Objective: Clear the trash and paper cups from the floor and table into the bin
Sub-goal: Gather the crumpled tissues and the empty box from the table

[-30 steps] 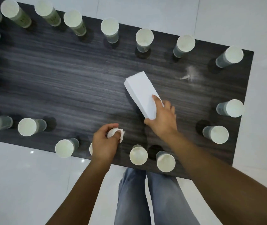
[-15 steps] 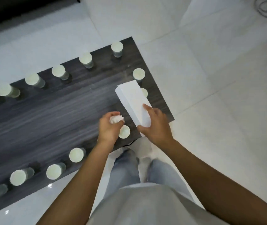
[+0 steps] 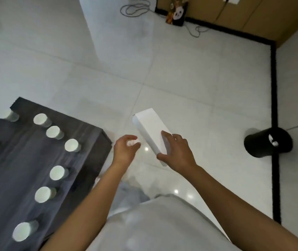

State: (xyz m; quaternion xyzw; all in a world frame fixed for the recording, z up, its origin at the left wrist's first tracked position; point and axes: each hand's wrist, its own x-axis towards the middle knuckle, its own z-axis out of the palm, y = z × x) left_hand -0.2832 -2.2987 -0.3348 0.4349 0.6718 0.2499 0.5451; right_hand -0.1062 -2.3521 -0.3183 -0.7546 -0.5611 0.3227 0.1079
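Two light pieces are held over the floor: the right hand (image 3: 178,153) pinches a stiff white rectangular cardboard box (image 3: 150,131) near its near end, while the left hand (image 3: 125,151) cups a soft crumpled white tissue wad (image 3: 132,143); the black round bin (image 3: 267,144) stands far right.

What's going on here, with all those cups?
A person is tidying up. The right hand holds a white box and the left hand is closed round a small white wad. Both are out over the floor, beside a dark table where paper cups stand along the edges. A black bin sits on the floor to the right, some way off.
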